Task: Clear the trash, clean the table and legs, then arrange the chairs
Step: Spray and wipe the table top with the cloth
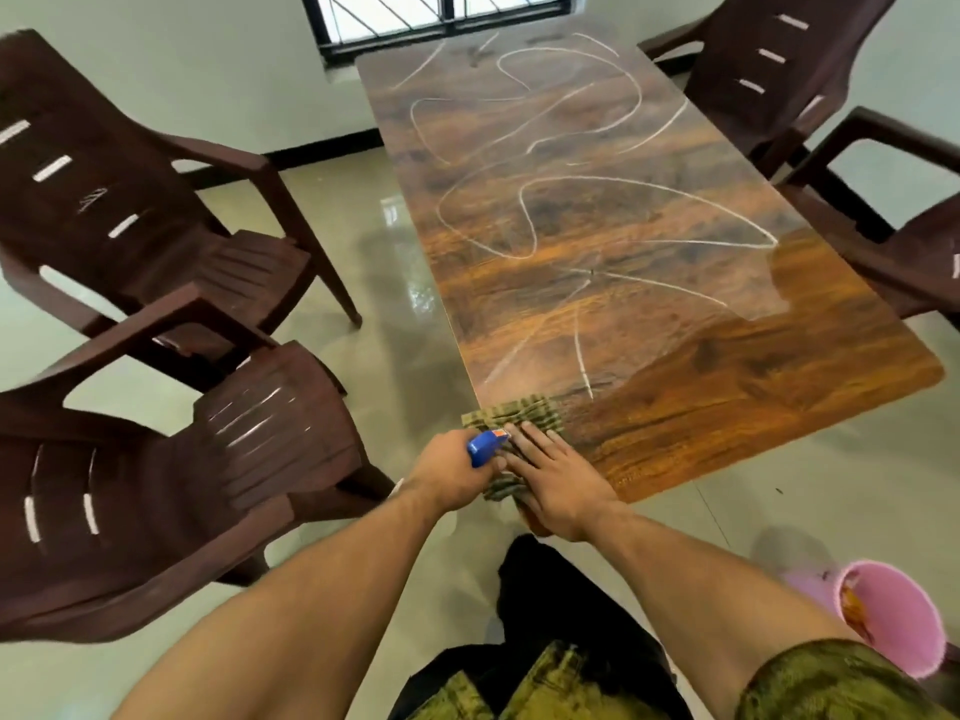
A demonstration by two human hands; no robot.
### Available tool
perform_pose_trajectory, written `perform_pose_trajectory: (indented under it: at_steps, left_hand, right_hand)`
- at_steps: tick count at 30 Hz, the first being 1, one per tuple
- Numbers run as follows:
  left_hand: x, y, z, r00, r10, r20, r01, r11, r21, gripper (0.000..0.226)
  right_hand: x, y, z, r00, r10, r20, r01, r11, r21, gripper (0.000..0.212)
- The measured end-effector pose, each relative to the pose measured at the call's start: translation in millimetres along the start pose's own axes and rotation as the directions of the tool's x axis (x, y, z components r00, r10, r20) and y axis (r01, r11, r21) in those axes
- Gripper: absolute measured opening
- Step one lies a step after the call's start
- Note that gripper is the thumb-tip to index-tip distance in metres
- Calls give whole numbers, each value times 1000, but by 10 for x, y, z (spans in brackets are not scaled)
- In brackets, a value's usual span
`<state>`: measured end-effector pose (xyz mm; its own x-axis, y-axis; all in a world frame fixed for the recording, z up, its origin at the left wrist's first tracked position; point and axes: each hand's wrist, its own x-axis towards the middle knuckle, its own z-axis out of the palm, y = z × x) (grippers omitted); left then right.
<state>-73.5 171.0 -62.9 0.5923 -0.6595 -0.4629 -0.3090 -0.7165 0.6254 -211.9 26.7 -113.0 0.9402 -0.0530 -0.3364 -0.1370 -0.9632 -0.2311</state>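
The white-streaked wood-grain table (727,407) stands between brown plastic chairs (156,485). At its near left corner the right hand (558,480) presses flat on a checked cloth (519,413), and the left hand (452,475) grips a blue spray bottle (483,445). Wiping this close to the edge could slide the cloth off.

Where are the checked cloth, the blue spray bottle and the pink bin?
checked cloth (524,412): head view, bunched far edge.
blue spray bottle (482,446): head view, blue spray head.
pink bin (904,618): head view, inner wall.
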Motion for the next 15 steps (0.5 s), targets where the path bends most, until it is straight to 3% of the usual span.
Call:
perform_pose_trajectory:
  at_steps: [2,3,5,8,10,11,14,15]
  left_hand:
    - [159,65,-63,1000,-4,27,3,999,33,23]
    - [258,89,-101,999,-9,42,6,998,60,26]
    - [439,111,-188,998,-21,66,15,995,100,32]
    - [740,105,-340,997,-19,72,11,994,109,35]
    - [935,127,-503,996,0,85,-8,995,95,26]
    - [994,144,-565,996,6,87,-14,996,89,21]
    - [1242,185,-848,998,29,63,-35,995,98,23]
    - [1358,231,-939,997,38,63,-45,993,109,26]
  right_hand:
    - [37,191,-66,962,270,-37,-268,962,46,75]
    - [74,302,-94,890,451,-74,-442,891,107,71]
    - [173,494,-152,724,683,-96,-657,725,209,67]
    - [462,597,-291,553,830,-66,-767,539,348,68]
    - [768,505,-335,483,873,-68,-784,466,409,70]
    - [862,382,-329,513,851,-111,-757,510,408,69]
    - [1064,-173,-235,834,514,-200,-462,849,255,61]
    - [1074,-286,-214,902,391,-184,-351,911,217,60]
